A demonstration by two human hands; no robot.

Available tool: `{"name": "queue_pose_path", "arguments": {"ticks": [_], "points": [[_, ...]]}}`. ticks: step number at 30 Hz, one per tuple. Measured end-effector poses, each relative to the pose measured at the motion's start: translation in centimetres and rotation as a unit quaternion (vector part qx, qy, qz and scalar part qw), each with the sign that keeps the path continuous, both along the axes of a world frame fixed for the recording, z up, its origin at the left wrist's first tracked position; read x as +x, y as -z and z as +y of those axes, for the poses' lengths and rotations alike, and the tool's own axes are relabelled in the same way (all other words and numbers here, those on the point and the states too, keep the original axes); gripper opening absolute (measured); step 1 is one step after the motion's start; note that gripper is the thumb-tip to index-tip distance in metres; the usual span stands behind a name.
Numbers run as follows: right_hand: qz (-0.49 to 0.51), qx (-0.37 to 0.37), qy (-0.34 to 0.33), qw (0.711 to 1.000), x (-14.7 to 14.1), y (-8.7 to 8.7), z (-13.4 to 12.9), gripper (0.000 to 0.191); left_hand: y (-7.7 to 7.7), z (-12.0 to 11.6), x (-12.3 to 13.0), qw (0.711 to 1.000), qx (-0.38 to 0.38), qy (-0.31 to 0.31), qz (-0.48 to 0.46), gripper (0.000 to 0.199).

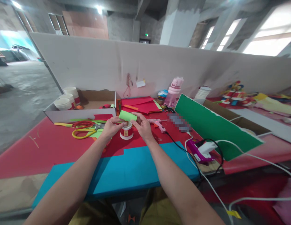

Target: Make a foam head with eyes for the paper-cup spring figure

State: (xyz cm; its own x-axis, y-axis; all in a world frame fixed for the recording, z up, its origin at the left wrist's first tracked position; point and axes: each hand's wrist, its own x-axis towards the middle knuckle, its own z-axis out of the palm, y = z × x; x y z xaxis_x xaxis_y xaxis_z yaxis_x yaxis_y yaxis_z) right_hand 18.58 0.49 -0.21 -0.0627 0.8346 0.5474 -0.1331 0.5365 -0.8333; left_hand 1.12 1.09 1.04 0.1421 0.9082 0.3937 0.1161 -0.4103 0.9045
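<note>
A small light-green paper roll (128, 116) is held sideways between my two hands. Its left end is pinched by my left hand (114, 126), and its right end by my right hand (141, 124). Just below the roll, a red and white paper cup (126, 132) stands upside down on the red table cover. Close to my right hand lies a pink hot glue gun (158, 124). Scissors with red and yellow handles (85, 129) rest left of my left hand, on strips of green and yellow paper.
Blue sheets (138, 165) cover the table's front edge. A cardboard box with cups (79, 117) stands back left, and red paper (140, 104) lies behind. To the right are a pink bottle (174, 92), a green board (213, 128) and a purple power strip (199, 153) with trailing cables.
</note>
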Motion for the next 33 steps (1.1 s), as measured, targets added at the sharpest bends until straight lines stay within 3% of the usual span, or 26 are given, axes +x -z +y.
{"name": "queue_pose_path", "arguments": {"ticks": [19,27,33], "points": [[-0.026,-0.003,0.005,1.000,-0.06,0.08,-0.11,0.033,0.08,-0.44,0.14,0.998,-0.028,-0.012,-0.046,0.028],[-0.017,-0.001,-0.007,1.000,0.01,-0.07,-0.27,0.032,-0.27,-0.65,0.24,1.000,-0.022,-0.008,-0.017,0.027],[-0.021,-0.010,0.027,0.999,0.03,0.01,-0.15,0.029,-0.30,-0.80,0.41,0.999,-0.021,-0.010,-0.024,0.027]]}}
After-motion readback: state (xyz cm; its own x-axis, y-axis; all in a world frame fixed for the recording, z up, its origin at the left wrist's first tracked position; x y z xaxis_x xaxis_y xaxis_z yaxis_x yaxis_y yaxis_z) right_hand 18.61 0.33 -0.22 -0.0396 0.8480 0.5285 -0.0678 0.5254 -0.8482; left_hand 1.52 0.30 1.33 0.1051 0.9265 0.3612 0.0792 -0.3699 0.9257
